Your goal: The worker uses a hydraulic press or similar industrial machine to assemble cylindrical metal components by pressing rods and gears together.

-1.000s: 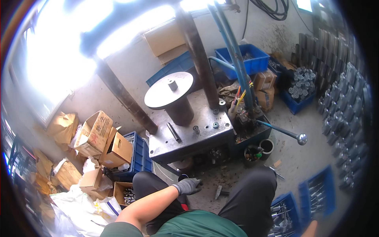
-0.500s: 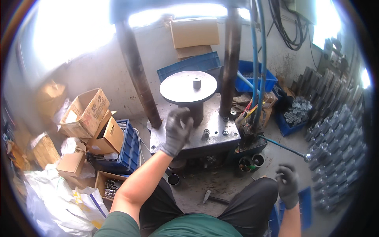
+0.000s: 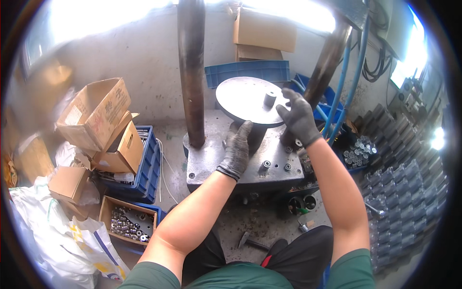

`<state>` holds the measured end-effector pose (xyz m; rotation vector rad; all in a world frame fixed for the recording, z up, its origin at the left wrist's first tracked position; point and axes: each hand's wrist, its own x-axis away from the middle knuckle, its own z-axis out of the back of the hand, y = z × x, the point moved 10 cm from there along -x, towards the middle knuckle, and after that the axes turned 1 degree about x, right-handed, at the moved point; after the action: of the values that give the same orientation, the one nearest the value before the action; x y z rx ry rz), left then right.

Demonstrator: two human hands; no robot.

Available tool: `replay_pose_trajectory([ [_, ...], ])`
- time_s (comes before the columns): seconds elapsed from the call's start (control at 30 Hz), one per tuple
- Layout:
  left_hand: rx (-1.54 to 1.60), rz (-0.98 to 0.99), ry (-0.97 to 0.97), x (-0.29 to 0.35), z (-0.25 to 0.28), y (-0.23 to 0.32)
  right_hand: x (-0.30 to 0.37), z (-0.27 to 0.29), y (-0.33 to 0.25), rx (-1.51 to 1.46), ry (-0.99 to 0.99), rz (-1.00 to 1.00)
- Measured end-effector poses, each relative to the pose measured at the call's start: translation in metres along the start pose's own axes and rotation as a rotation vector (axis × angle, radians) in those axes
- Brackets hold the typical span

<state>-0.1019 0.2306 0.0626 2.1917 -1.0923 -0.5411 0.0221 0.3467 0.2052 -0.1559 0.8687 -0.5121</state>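
A round metal plate (image 3: pixel 240 98) sits on a dark pedestal (image 3: pixel 258 142) of a press, with a small metal cylinder (image 3: pixel 270 99) standing upright near its right edge. My right hand (image 3: pixel 301 117), in a dark grey glove, is beside that cylinder, open with thumb and fingers apart. My left hand (image 3: pixel 235 151), gloved alike, is just below the plate's front rim, left of the pedestal. Its fingers look curled, thumb pointing up; a small shiny bit shows at their left side, too little to name. Short ringed metal pieces (image 3: pixel 264 166) stand on the thick steel base (image 3: pixel 211 166).
Steel columns (image 3: pixel 191 72) flank the plate. Cartons (image 3: pixel 96 113) and a blue crate (image 3: pixel 149 159) are stacked at left, above a box of small metal parts (image 3: pixel 129 224). Finned metal pieces (image 3: pixel 404 207) are stacked at right. A hammer (image 3: pixel 252 242) lies on the floor.
My right hand has come up from beside my right knee to the plate's right edge. My left hand stays before the pedestal, now more upright. The whole view has shifted.
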Motion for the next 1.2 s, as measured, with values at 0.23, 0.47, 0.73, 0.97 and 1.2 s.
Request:
replay_pose_trajectory([
  [0.23, 0.004, 0.033, 0.031, -0.012, 0.022, -0.008, -0.037, -0.056, 0.022, -0.306, -0.229, -0.298],
  [0.47, -0.035, 0.020, 0.031, -0.012, 0.031, -0.005, -0.019, -0.014, 0.028, -0.550, -0.034, -0.357],
  [0.73, 0.003, 0.097, 0.062, 0.008, 0.021, 0.005, 0.060, 0.016, 0.057, -0.635, 0.174, -0.619],
  [0.97, 0.043, 0.193, 0.017, 0.012, 0.013, -0.009, 0.153, -0.105, 0.101, -2.180, -0.026, -0.976],
  [1.2, -0.022, 0.201, -0.009, 0.015, 0.031, -0.015, 0.106, -0.131, 0.070, -2.191, 0.153, -0.981],
])
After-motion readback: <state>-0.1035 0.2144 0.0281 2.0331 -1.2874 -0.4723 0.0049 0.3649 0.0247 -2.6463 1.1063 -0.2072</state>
